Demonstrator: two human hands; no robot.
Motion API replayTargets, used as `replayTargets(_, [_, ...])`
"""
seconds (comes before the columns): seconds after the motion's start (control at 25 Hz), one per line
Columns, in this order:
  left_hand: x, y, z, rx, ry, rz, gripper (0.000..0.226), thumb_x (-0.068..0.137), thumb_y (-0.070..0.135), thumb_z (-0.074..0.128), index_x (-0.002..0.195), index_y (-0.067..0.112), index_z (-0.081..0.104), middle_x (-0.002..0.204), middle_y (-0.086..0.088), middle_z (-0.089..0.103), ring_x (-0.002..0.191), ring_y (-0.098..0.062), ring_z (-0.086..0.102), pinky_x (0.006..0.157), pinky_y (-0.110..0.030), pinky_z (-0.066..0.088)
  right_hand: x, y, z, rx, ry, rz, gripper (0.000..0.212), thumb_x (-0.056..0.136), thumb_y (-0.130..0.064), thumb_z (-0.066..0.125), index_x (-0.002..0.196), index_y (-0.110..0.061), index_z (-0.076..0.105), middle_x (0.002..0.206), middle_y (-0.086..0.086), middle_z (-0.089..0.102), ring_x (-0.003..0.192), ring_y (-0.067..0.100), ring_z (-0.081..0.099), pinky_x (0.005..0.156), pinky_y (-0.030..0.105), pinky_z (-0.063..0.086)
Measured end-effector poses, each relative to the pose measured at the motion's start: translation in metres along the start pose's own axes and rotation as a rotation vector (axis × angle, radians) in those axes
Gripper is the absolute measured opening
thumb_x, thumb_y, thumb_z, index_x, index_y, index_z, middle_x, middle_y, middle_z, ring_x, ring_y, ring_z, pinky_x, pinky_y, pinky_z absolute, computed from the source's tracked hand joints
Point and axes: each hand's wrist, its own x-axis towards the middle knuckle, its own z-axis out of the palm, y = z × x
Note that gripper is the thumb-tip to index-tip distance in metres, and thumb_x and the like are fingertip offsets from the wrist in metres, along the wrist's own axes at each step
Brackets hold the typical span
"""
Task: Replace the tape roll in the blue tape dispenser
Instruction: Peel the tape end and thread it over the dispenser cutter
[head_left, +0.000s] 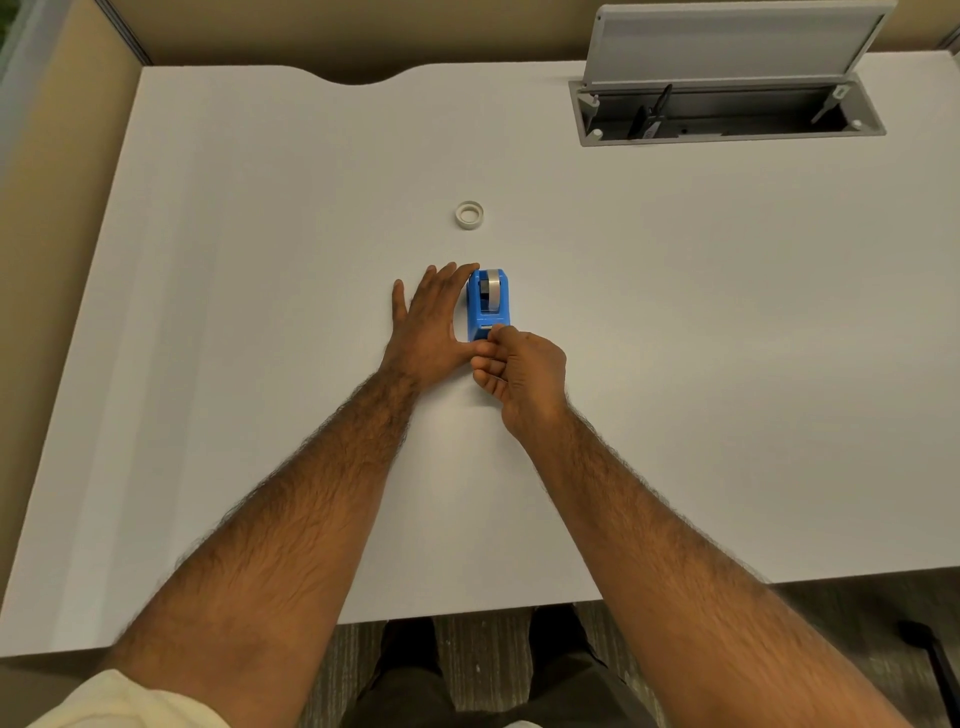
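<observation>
The blue tape dispenser (488, 304) stands mid-table with a grey roll (492, 291) seated in it and its cutter end toward me. My left hand (426, 327) lies flat on the table against the dispenser's left side. Its index finger runs along that side and its thumb reaches the near end, bracing the dispenser. My right hand (522, 376) is at the cutter end with thumb and forefinger pinched together. I cannot see whether tape is between them. A white tape roll (469, 214) lies flat on the table beyond the dispenser, apart from both hands.
The white table (727, 338) has a curved notch in its far edge. An open grey cable tray (727, 111) with a raised lid sits at the back right. My legs and the carpet show below the near edge.
</observation>
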Motion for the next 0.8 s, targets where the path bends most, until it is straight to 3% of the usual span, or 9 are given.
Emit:
replayTargets(0.48, [0.001, -0.002, 0.001, -0.001, 0.001, 0.011, 0.089, 0.080, 0.065, 0.049, 0.156, 0.036, 0.015, 0.165, 0.004, 0.021, 0.155, -0.019, 0.007, 0.121, -0.054, -0.010, -0.001, 0.002, 0.013, 0.011, 0.102, 0.016, 0.012, 0.091, -0.014, 0.062, 0.095, -0.004, 0.067, 0.071, 0.011, 0.071, 0.055, 0.017, 0.065, 0.055, 0.029, 0.059])
replayTargets(0.8, [0.001, -0.001, 0.002, 0.019, -0.004, 0.003, 0.091, 0.083, 0.061, 0.061, 0.157, 0.035, 0.014, 0.166, 0.004, 0.020, 0.155, -0.019, 0.007, 0.121, -0.055, -0.010, 0.002, 0.006, 0.002, -0.034, 0.029, -0.027, 0.016, 0.093, -0.016, 0.064, 0.100, -0.002, 0.067, 0.078, 0.012, 0.072, 0.060, 0.016, 0.066, 0.060, 0.029, 0.059])
